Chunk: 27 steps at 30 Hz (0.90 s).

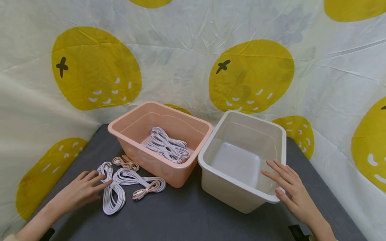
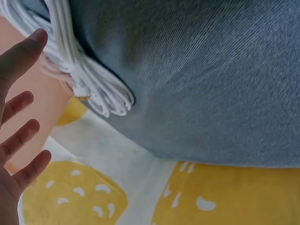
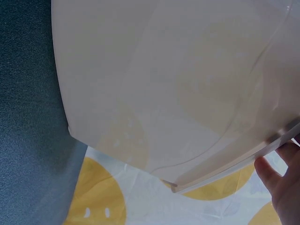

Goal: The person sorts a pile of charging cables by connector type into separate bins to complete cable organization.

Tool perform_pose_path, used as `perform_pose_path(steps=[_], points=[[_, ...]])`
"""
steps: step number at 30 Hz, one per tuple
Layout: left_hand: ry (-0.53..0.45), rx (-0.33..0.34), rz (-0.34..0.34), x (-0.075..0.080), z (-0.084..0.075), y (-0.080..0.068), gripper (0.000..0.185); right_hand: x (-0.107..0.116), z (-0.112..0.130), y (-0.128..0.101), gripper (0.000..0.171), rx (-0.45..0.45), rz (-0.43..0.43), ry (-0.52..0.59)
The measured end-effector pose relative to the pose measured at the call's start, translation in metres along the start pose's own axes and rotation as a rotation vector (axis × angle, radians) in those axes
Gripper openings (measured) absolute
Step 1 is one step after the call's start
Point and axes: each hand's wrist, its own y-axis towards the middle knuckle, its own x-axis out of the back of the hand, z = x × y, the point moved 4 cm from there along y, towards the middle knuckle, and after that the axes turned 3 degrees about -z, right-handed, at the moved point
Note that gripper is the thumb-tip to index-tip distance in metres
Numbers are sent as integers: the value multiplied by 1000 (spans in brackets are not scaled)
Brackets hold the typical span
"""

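Observation:
My left hand (image 1: 79, 191), fingers spread and slightly bent, hovers at the left side of a coiled white cable (image 1: 114, 199) on the dark table. In the left wrist view, the thumb overlaps this white cable (image 2: 105, 91). Another white coil (image 1: 129, 176) lies beside it, with a peach cable (image 1: 146, 190) across its right end and a second peach cable (image 1: 126, 163) behind. Over the front right corner of a beige bin (image 1: 238, 197) is my right hand (image 1: 294, 197), fingers loosely extended, thumb right at the rim.
Left of the beige bin stands a pink bin (image 1: 150, 159), its rim close to the beige one. Several bundled white cables (image 1: 169, 145) lie inside it. Behind the dark table (image 1: 181, 217) hangs a pale curtain (image 1: 175, 67) with yellow fruit prints.

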Motion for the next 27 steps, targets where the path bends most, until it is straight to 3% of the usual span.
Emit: perform_pose_path(steps=[16, 27], points=[[-99, -11, 180, -21, -8, -3, 68, -1, 0, 0, 33, -4, 0, -3], [-139, -2, 220, -29, -6, 0, 66, 0, 0, 0, 33, -12, 7, -12]])
